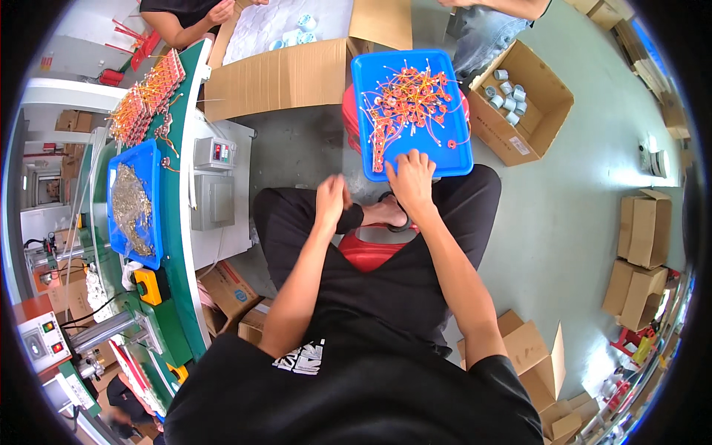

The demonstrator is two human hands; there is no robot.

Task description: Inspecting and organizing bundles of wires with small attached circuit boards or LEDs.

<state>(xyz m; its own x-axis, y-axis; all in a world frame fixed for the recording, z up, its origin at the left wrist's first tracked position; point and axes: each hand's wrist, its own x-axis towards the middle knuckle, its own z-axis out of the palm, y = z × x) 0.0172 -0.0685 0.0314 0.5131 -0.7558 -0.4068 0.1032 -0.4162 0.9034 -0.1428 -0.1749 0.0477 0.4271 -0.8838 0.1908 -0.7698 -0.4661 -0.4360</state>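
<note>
A blue tray (454,165) stands on a red stool (351,119) in front of my knees. It holds a tangle of small red ring-shaped parts with orange and white wire leads (412,100); some stand in a row along its left side. My right hand (413,178) is over the tray's near edge, its bent fingers somewhat apart on the blue surface, with nothing visible in them. To the left of the tray, above my lap, my left hand (331,200) is curled closed and partly blurred. Whatever its fingers hold, if anything, I cannot make out.
On the green bench (194,297) at left are stacked wired red parts (148,100) and a blue tray (154,256) of small metal pieces in plastic. A large carton (282,78) stands ahead. Another carton (545,141), right, holds white rolls. Two people work beyond.
</note>
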